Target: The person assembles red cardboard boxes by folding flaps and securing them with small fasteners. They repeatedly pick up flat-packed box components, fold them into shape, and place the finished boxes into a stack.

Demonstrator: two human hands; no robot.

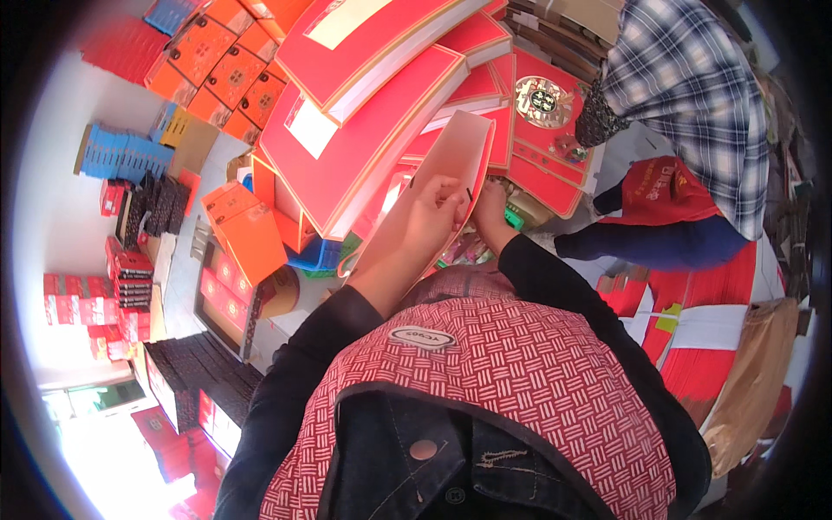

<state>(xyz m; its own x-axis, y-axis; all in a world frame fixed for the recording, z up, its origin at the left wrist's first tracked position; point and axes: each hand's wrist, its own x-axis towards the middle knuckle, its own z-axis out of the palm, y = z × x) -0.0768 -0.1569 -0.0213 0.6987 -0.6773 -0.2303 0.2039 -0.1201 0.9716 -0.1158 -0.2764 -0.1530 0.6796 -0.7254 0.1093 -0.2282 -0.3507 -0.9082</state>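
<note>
In front of me a red-edged cardboard box panel [459,143] stands tilted, its pale inner face toward my left side. My left hand [436,212] is at this inner face, fingers curled and pinched beside a small dark strip [469,195] at the panel's edge. Whatever lies between those fingertips is too small to make out. On the red outer side, my right hand [491,211] is close against the same panel, its fingertips partly hidden. A second small dark piece [412,182] shows on the inner face.
Large red gift boxes [373,130] are piled ahead. Orange boxes [247,230] stand at the left. Below my right hand are a green object [514,218] and small colourful packets. A person in a plaid shirt [693,78] is close at the right, near bundled red sheets [702,347].
</note>
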